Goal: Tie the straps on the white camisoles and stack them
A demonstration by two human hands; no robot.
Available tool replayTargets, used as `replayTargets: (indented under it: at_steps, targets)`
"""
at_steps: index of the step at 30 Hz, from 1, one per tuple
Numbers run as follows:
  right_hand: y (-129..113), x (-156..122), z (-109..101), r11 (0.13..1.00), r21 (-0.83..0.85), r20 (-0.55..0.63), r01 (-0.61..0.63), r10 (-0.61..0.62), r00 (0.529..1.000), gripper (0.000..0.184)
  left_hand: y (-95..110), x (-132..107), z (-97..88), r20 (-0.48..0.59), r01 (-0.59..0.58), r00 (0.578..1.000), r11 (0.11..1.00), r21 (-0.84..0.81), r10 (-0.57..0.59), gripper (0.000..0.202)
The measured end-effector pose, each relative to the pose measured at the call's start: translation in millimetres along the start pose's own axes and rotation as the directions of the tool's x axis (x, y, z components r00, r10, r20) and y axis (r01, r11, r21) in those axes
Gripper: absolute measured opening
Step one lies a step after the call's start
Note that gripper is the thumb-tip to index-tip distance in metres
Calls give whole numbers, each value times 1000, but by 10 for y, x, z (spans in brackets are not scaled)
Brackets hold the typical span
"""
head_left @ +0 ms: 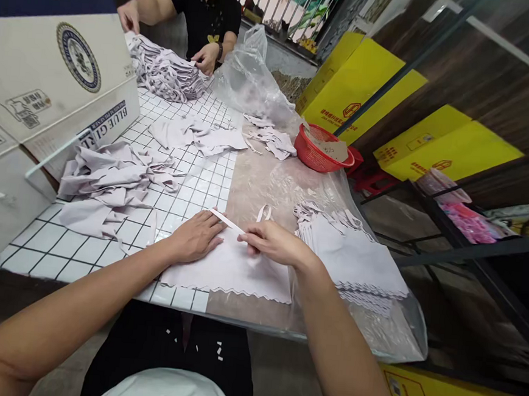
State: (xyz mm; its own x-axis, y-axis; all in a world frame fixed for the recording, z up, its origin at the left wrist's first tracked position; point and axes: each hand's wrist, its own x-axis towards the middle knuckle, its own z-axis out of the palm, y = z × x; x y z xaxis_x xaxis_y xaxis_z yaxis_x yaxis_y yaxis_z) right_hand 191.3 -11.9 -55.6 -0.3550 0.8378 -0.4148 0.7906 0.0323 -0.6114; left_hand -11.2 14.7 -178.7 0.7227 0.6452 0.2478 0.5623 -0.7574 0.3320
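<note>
A pale lilac fabric piece with a wavy front edge lies flat on the table before me. My left hand rests palm down on its left part, fingers stretched out. My right hand is closed over the right part, thumb and fingers pinching the end of a narrow white strap. The strap runs taut from there to my left fingertips. Behind my right hand a loop of strap stands up. To the right lies a neat stack of similar pieces, their straps bunched at the far end.
Loose fabric pieces are heaped at the left beside a large carton. Further back lie more pieces and a red basket. Across the table a person handles a fabric pile. A metal rack stands right.
</note>
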Motion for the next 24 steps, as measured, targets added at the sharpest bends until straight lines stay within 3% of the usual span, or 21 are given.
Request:
replayTargets:
  at_steps: [5, 8, 10, 12, 14, 16, 20, 24]
  targets:
    - [131, -538, -49, 957, 289, 118, -13, -22, 993, 43, -23, -7, 48, 9, 27, 1000, 1000, -4, -27, 48]
    - [214, -589, -52, 914, 403, 166, 55, -132, 977, 44, -24, -5, 64, 11, 28, 1000, 1000, -11, -28, 48]
    - [270, -456, -21, 847, 499, 52, 183, -240, 969, 43, -24, -2, 51, 5, 25, 1000, 999, -32, -25, 48]
    - [318, -205, 47, 732, 592, -198, 337, -274, 941, 44, -29, -2, -1, -9, 16, 1000, 996, -93, -17, 44]
    - [348, 108, 151, 616, 664, -387, 424, -202, 900, 46, -38, -3, -101, -34, 13, 999, 976, -215, -21, 39]
    - [358, 402, 274, 551, 722, -429, 418, -117, 896, 49, -43, -5, -234, -72, 52, 994, 919, -392, -87, 34]
    - [357, 717, 478, 560, 731, -434, 390, -60, 899, 51, -23, 8, -444, -4, 218, 954, 705, -675, -300, 32]
    - [379, 725, 547, 641, 635, -491, 431, -96, 866, 46, -7, 55, -432, 97, 296, 931, 572, -765, -352, 30]
